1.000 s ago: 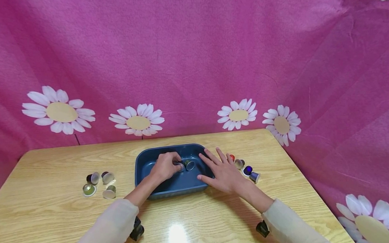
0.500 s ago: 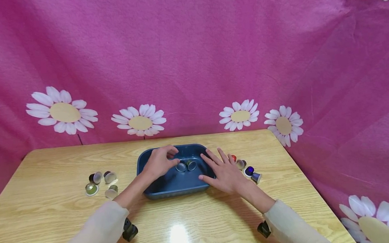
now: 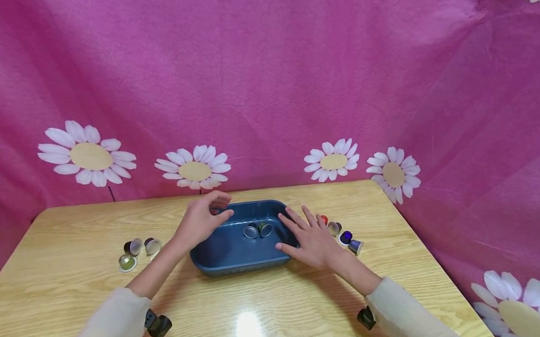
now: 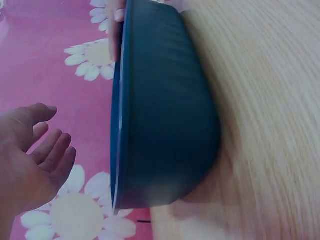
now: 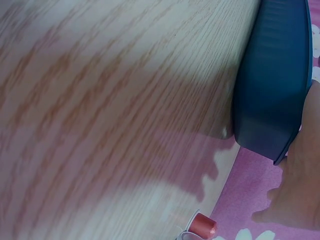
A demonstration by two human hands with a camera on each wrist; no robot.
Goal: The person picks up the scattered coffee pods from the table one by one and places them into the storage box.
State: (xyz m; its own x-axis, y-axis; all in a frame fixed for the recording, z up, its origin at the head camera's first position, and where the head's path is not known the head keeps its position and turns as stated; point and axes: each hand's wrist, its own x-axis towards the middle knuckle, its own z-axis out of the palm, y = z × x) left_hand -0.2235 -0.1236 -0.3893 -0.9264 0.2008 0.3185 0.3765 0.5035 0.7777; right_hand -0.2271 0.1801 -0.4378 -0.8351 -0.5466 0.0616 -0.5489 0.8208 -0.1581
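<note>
A dark blue rectangular dish (image 3: 238,265) stands on the wooden table. Two coffee capsules lie side by side in it, a dark one (image 3: 251,231) and an olive one (image 3: 265,230), pale lids toward me. My left hand (image 3: 200,219) hovers over the dish's left end, holding nothing, fingers loosely bent and thumb apart. In the left wrist view that hand (image 4: 32,157) is clear of the dish wall (image 4: 165,110). My right hand (image 3: 316,242) rests on the dish's right rim with fingers spread. The right wrist view shows it (image 5: 300,180) against the dish's end (image 5: 270,85).
Left of the dish lie several capsules, among them a green one (image 3: 127,262) and a dark one (image 3: 133,247). Right of it are more: a red one (image 3: 324,219), a blue one (image 3: 346,237) and a grey-violet one (image 3: 356,246). A pink flowered cloth (image 3: 266,88) hangs behind.
My left hand has let go of the dark capsule beside the olive one in the dish. It has since risen and moved left. My right hand stays on the rim.
</note>
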